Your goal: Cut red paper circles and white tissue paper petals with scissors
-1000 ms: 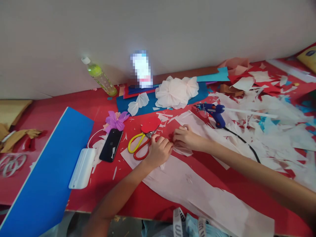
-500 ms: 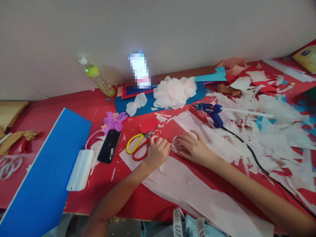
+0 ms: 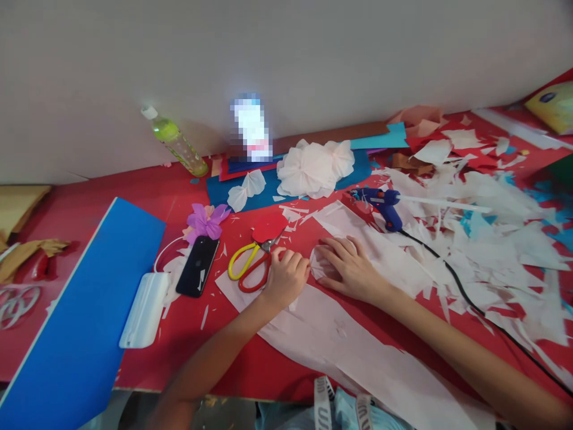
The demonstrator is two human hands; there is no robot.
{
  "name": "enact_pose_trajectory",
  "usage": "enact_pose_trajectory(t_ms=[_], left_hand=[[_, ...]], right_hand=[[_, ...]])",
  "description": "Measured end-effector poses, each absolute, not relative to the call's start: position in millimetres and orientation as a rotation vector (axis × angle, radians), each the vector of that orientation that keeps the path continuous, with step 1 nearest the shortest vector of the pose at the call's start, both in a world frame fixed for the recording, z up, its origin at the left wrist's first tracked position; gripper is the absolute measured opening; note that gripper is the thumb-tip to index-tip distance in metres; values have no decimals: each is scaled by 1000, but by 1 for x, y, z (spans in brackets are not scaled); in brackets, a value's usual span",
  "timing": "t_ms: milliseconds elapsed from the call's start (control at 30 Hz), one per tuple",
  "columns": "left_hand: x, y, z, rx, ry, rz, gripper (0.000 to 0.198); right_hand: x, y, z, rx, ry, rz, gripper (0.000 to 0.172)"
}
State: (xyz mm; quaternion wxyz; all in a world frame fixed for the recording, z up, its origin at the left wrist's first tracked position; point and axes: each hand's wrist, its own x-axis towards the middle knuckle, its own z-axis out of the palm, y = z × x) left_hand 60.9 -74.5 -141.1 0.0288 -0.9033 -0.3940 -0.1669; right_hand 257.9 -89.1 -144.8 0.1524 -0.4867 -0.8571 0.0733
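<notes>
My left hand [image 3: 289,276] is closed at the near middle of the table, its fingers pinching the left tip of a small pleated white paper petal [image 3: 317,266]. Spread over the petal's other side, my right hand [image 3: 351,269] rests with its fingers apart and covers much of it. Just left of my left hand lie scissors [image 3: 242,261] with one yellow and one red handle loop; a red paper piece [image 3: 269,227] is by their blades. Under and beside my hands stretches a long pale pink paper sheet [image 3: 353,340].
A blue glue gun [image 3: 384,206] with a black cord lies beyond my right hand, beside heaped paper scraps [image 3: 483,251]. Behind are a paper flower [image 3: 308,169], loose petals [image 3: 246,190], a lit phone [image 3: 253,131] and a bottle [image 3: 179,143]. A black phone [image 3: 197,266] and blue board [image 3: 89,310] lie left.
My right hand's fingers have flattened and spread slightly over the petal. My left hand keeps its pinch in the same place.
</notes>
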Motion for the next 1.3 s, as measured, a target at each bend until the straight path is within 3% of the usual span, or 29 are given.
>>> enact_pose_trajectory(t_ms=[267,333,500,1033,1167,1300], left_hand=[[62,-74,-141,-2764,-1211,-558,14],[61,-74,-141,-2760,-1205,-565,13],[61,-74,-144,-2757,-1205,-591,14],[61,-76,-145,-2735,-1185,-587,14],[60,-76,-141,-2711,-1180,-681,13],[59,-77,-133,-2634,-1185,-931,8]], right_hand=[[262,-90,-147,-1467,-2425,145,74],[266,-90,-142,-1451,-2370,157,67],[278,-95,-136,-1389,-2248,196,23],[272,-105,-141,-1463,-2231,-57,19],[278,-105,-138,-1568,-1869,291,26],[274,-100,-127,-1388,-1246,1131,33]])
